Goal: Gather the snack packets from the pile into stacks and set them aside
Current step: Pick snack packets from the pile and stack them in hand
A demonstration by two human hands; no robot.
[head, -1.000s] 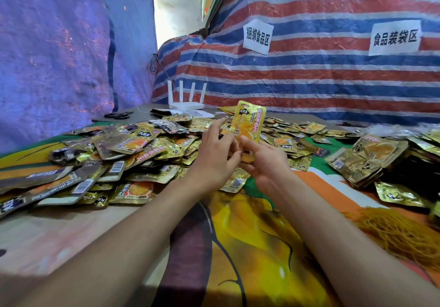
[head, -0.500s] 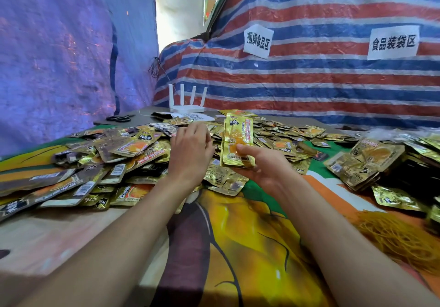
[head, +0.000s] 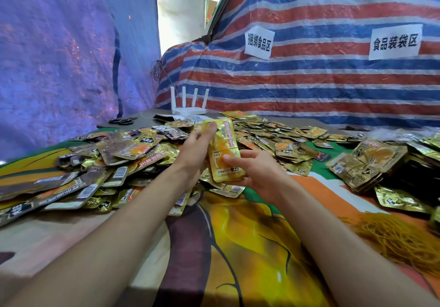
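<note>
A big pile of gold snack packets (head: 133,154) covers the table from the left across the far middle. Above its near edge I hold a small upright stack of yellow packets (head: 223,154). My right hand (head: 259,173) grips the stack from below, thumb across its front. My left hand (head: 194,154) is at the stack's left side, its fingers holding a packet against the stack's top. A finished stack of packets (head: 364,164) lies on the table at the right.
A heap of yellow rubber bands (head: 400,237) lies at the near right. A white router (head: 189,106) and black scissors (head: 122,121) sit at the table's far end. Striped tarp (head: 309,80) with two paper signs backs the table. The colourful cloth (head: 238,247) spreads in front of me.
My left hand went down to the pile to the left, then came back to the stack with a packet. The stack in my right hand has stayed upright above the pile's near edge.
</note>
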